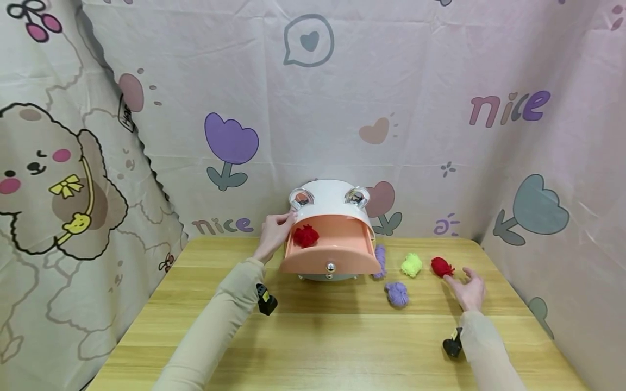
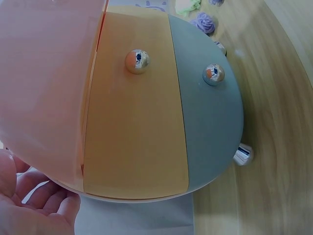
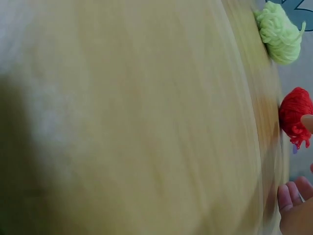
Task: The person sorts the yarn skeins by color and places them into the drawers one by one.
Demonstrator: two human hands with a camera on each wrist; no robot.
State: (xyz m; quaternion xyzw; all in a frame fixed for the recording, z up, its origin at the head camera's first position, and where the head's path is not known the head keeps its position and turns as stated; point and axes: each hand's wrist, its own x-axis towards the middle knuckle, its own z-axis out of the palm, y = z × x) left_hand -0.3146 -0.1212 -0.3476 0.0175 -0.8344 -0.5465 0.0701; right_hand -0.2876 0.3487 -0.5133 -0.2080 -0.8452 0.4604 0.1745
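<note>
A rounded white drawer box stands on the table, its pink top drawer pulled out. Inside that drawer, at the left, lies a red yarn ball. My left hand rests against the box's left side; in the left wrist view its fingers lie loosely bent by the box's edge. At the right, my right hand reaches toward another red yarn ball, thumb beside it and fingers apart. The right wrist view shows the thumb overlapping this red yarn ball; whether they touch I cannot tell.
A yellow-green yarn ball lies between the box and the right-hand red one. Nearer the box are a purple yarn ball and a purple yarn bundle. Below the pink drawer, orange and blue-grey drawers are closed. Printed cloth hangs behind.
</note>
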